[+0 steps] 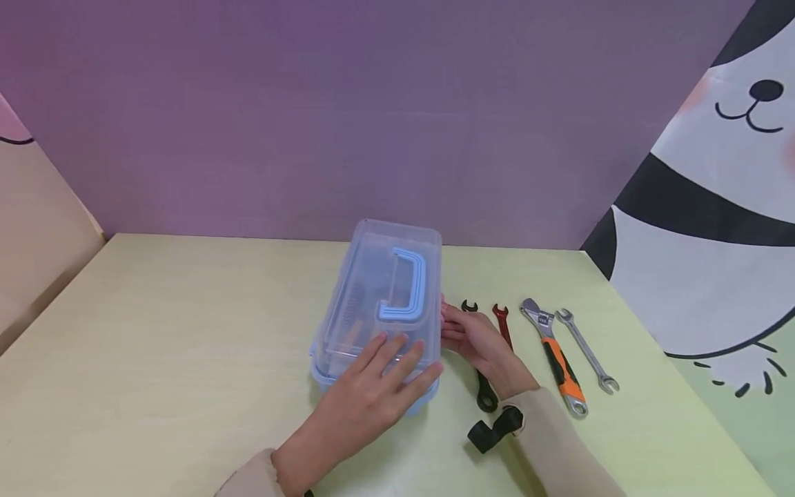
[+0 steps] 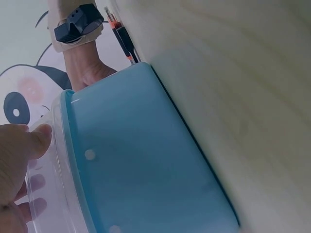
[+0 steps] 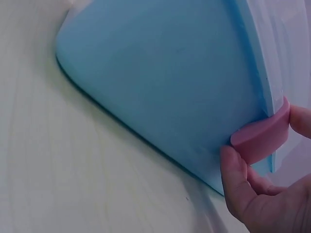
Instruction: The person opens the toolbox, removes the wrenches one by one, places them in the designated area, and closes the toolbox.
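Observation:
A plastic storage box stands on the table with its clear lid (image 1: 357,304) on top; a blue handle (image 1: 417,279) lies folded flat on the lid. Its blue body (image 2: 141,145) fills much of both wrist views. My left hand (image 1: 375,393) rests on the near part of the lid with fingers spread, and its thumb shows near the lid's edge in the left wrist view. At the box's right side, my right hand (image 1: 491,345) pinches a pink latch (image 3: 262,136) between thumb and finger. The head view mostly hides that latch.
Right of the box lie a black-handled wrench (image 1: 486,397), a red wrench (image 1: 501,319), an orange-and-black adjustable wrench (image 1: 562,369) and a silver wrench (image 1: 586,351). My right forearm passes over the black and red ones. A purple wall (image 1: 310,124) stands behind the table (image 1: 186,345).

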A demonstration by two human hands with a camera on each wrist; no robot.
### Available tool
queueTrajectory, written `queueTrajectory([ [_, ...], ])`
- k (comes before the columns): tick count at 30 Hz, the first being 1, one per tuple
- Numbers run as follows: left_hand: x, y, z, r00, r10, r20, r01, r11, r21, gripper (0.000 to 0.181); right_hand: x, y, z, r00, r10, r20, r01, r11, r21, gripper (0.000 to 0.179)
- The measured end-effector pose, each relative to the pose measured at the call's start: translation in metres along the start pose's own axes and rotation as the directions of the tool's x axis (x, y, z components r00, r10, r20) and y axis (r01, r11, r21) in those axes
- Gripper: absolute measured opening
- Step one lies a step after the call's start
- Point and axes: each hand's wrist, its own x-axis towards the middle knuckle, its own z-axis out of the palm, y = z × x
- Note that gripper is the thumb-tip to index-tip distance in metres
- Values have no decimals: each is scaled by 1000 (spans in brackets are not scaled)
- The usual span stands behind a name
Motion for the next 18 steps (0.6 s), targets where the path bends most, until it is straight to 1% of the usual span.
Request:
queueTrajectory([
  [4,-1,-1,0,1000,5,-3,-5,1000,16,36,0,-1,1,1000,13,15,-14,1000,8,32],
  [10,-2,-1,-1,1000,7,-15,-7,1000,5,35,-1,0,3,999,19,32,-20,1000,20,30],
  [13,-2,-2,-2,1000,9,-6,-9,1000,-2,34,-1,0,1,999,25,36,-26,1000,16,32],
  [15,-2,-3,-2,1000,7,4,-7,1000,-31,37,0,-1,0,999,34,29,-35,999,13,32],
  [18,-2,-5,-2,1000,10,6,-10,997,-75,47,0,-2,-1,999,44,17,-44,999,4,31],
])
